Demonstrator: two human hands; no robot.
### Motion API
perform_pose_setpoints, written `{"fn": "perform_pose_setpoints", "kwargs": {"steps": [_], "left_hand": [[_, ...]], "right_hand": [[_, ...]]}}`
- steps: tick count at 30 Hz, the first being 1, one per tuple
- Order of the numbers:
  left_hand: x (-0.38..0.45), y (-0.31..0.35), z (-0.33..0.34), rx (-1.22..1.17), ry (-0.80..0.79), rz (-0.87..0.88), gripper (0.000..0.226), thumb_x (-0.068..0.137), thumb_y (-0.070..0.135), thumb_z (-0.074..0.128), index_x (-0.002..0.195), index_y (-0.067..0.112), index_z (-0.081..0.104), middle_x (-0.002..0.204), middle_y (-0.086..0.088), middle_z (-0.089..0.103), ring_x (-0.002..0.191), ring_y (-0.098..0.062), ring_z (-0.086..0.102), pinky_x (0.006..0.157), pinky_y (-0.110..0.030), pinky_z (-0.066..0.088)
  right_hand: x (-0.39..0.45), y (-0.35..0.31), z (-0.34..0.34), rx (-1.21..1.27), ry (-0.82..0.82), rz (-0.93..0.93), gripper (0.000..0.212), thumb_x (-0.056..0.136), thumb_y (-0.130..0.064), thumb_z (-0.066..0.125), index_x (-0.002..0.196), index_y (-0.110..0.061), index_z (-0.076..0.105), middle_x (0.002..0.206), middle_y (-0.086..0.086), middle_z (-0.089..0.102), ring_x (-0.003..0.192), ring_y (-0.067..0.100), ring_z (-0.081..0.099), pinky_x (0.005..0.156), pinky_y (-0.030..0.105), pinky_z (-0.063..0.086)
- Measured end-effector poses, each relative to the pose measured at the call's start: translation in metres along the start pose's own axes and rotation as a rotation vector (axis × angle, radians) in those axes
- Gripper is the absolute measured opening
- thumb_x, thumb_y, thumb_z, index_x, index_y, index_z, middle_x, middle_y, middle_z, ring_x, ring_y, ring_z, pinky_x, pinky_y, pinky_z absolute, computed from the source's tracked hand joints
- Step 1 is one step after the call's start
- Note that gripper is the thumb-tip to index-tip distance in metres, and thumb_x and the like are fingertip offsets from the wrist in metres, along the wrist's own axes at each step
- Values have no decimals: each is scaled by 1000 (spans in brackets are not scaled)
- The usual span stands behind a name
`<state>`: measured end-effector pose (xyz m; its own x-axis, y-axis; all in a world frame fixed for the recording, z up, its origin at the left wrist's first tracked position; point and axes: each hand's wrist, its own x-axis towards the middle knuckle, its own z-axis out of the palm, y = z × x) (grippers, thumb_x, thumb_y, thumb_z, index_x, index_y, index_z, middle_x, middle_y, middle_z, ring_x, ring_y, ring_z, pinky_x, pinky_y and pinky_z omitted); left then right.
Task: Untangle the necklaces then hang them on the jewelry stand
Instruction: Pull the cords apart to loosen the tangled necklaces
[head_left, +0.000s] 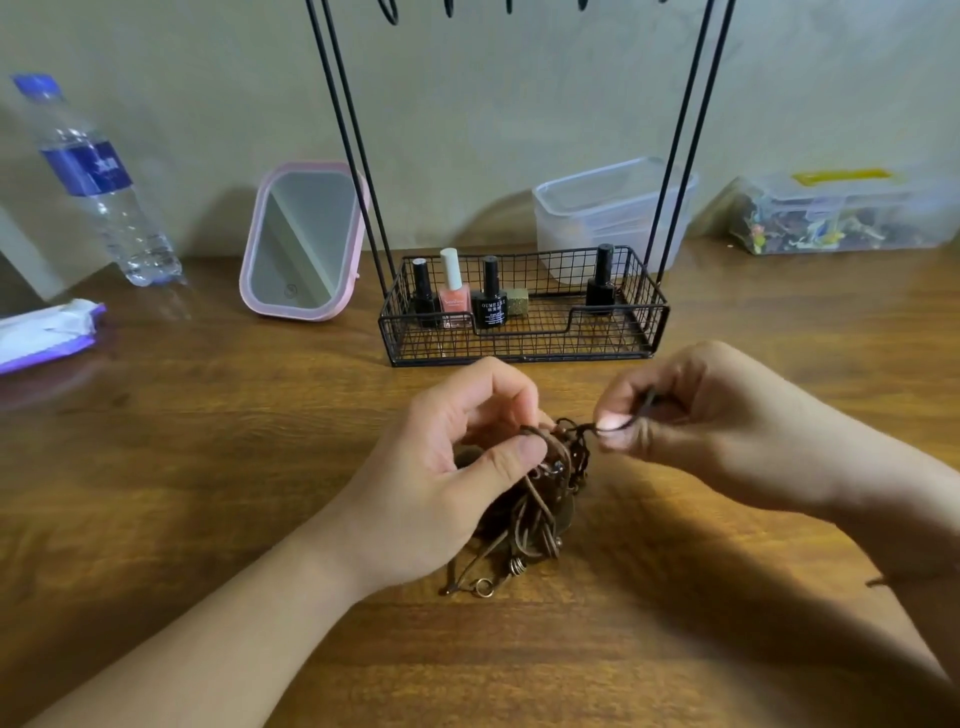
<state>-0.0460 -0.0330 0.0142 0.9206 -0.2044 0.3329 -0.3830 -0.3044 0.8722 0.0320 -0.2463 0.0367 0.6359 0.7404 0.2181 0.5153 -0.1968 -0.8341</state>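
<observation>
A tangled bunch of brown cord necklaces (540, 499) with metal rings and beads hangs just above the wooden table, between my hands. My left hand (457, 467) pinches the cords at the top of the tangle between thumb and fingers. My right hand (670, 410) pinches a dark cord strand that runs from the tangle's upper right. Behind them stands the black wire jewelry stand (524, 332), a basket base with tall thin uprights; its hooks are mostly cut off at the top edge.
Several nail polish bottles (454, 291) stand in the stand's basket. A pink-framed mirror (304, 241) leans at the back left, beside a water bottle (98, 182) and a tissue pack (44, 332). Two clear plastic boxes (608, 213) sit at the back right.
</observation>
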Motion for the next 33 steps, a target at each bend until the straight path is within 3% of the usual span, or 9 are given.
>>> {"fn": "perform_pose_setpoints", "kwargs": {"steps": [6,10,15,18,21,24,28,31,33], "left_hand": [[-1,-2,-11,80,-88,64,11,88,26,54,86,16,49,97,-2,63,93,-19,60,79,-23,49],[0,-1,-19,250,-124,189,14,85,23,50,77,12,49,86,-5,62,88,-26,58,78,-31,47],[4,-5,-36,-69,-33,144,13,70,21,40,63,11,36,70,-20,55,76,-39,52,71,-32,44],[5,-9,-44,-343,65,128,14,67,26,47,61,17,39,68,-13,52,76,-36,50,74,-35,46],[5,-10,-48,-732,81,1,14,65,30,44,61,17,39,63,-8,45,68,-30,50,71,-40,48],[4,-6,-48,-971,85,-122,10,68,27,38,64,18,36,56,-1,38,52,-21,44,58,-33,47],[6,1,-52,-771,197,-306,14,72,28,34,63,18,33,55,3,22,43,-11,15,41,-24,15],[9,1,-56,-429,183,-354,31,83,40,41,67,14,42,59,1,23,45,-12,15,44,-25,12],[8,-1,-55,88,203,-317,40,83,48,57,66,13,49,55,-1,34,45,-13,30,47,-25,25]], "right_hand": [[2,0,-5,582,169,14,27,73,-37,75,64,-18,59,68,12,39,67,25,46,61,34,46],[2,1,-9,509,287,174,22,80,-22,55,59,-17,57,65,6,46,69,27,49,63,39,42],[1,3,-14,146,426,296,30,88,-24,62,63,-10,71,62,10,59,63,23,55,58,38,44],[2,4,-13,-6,530,265,31,92,-21,54,74,-28,78,70,6,64,69,21,56,61,39,48],[5,6,-12,143,602,245,29,92,-15,55,77,-21,79,95,6,72,89,22,62,75,40,51],[6,4,-15,635,549,254,25,86,-17,49,65,-8,59,74,16,63,79,30,63,78,43,50],[2,3,-20,656,493,348,31,91,-20,40,61,-16,40,57,3,16,46,18,24,49,32,41],[-1,3,-24,430,473,336,36,92,-21,51,57,-17,44,53,-1,17,47,15,16,44,26,19],[-3,2,-27,229,479,350,37,91,-28,59,57,-16,55,47,-1,28,43,15,22,40,20,19]]}}
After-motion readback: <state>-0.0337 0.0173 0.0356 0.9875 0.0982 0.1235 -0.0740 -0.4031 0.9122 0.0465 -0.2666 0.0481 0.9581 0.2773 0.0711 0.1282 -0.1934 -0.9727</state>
